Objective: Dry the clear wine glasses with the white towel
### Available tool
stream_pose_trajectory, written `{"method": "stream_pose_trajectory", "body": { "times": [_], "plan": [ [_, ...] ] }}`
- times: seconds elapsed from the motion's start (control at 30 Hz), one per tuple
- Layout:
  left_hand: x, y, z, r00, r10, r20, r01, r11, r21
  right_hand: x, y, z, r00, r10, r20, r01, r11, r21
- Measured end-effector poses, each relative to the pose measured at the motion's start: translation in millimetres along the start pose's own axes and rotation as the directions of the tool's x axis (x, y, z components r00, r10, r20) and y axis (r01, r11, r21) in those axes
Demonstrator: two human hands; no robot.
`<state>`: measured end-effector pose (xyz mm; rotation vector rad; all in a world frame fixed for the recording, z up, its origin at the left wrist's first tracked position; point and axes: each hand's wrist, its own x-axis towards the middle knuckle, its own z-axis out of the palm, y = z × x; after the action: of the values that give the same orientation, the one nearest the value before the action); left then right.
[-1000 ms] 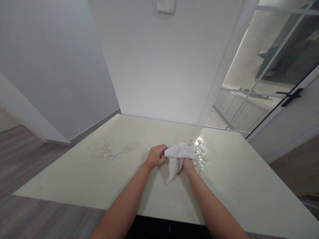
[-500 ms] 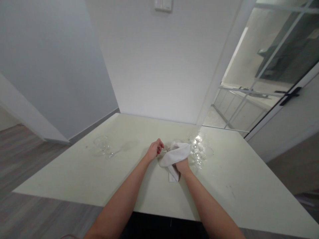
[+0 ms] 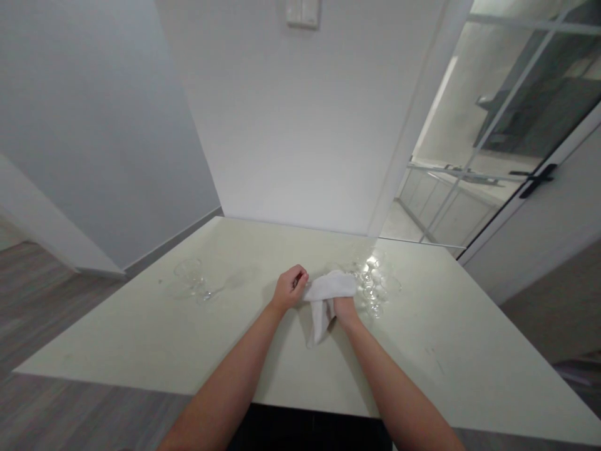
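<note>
White cloth [image 3: 331, 286] hung over the middle of the pale surface [image 3: 141, 338], roughly between its far and near edges, gathered in the person's right hand [image 3: 345, 308]. One fold lay across that hand and a tail dropped towards the near edge, probably because the cloth was bunched well away from its corners; whether the tip touched the surface, I couldn't tell. The fingers there were covered, so how tightly they pressed escaped me. At the cloth's left end was the left hand [image 3: 290, 286], fingers curled inward with a small dark glint among them; I couldn't tell whether they pinched something or were merely folded. The hands sat close together, as if one steadied what the other had.

Just right of the cloth, nearer the far edge, was a tight cluster of clear glassware [image 3: 370, 279], perhaps packed so to leave the middle to the hands. Well apart, towards the left edge, lay other transparent pieces [image 3: 191, 277], seemingly kept separate. Past the far edge rose the white wall [image 3: 291, 125].
</note>
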<state>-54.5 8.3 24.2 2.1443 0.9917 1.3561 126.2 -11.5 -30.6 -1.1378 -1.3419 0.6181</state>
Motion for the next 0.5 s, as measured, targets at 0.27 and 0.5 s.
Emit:
{"method": "stream_pose_trajectory", "body": {
  "times": [0.27,0.5],
  "plan": [
    [3,-2,3.6,0.996,-0.082,0.027,0.083,0.996,-0.028,0,15,-1,1.0,0.019,-0.011,-0.019,0.999,-0.042],
    [4,-2,3.9,0.991,-0.129,0.027,0.13,0.989,-0.064,1,13,0,0.997,-0.063,0.049,0.07,0.985,-0.158]
  ]
}}
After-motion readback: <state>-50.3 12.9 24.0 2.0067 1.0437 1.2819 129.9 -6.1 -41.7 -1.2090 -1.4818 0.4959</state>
